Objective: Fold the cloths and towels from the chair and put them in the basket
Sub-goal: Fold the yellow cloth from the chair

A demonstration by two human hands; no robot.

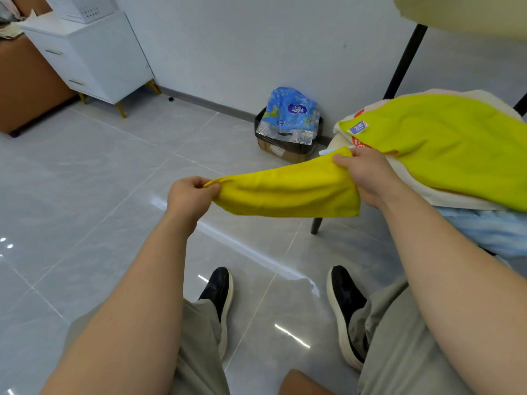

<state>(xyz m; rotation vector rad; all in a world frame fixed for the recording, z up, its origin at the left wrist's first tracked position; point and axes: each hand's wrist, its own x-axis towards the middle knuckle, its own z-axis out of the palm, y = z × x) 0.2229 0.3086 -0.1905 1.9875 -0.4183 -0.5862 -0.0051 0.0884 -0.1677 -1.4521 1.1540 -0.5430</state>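
Left hand (190, 195) and right hand (368, 173) each pinch an end of the thin yellow fabric cloth (288, 193), held mid-air at 9 o'clock of the black-legged chair (316, 226). It looks light and limp, best held by its corners.

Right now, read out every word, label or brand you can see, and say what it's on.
Nothing reads clearly enough to quote.
Blue tag on the lime-green cloth: white characters, too blurred to read.
White towel under it: red print, mostly covered, unreadable.
Blue plastic pack: dark oval logo, not legible.
Cardboard box: white label, too small to read.
Yellow cloth: no text showing.
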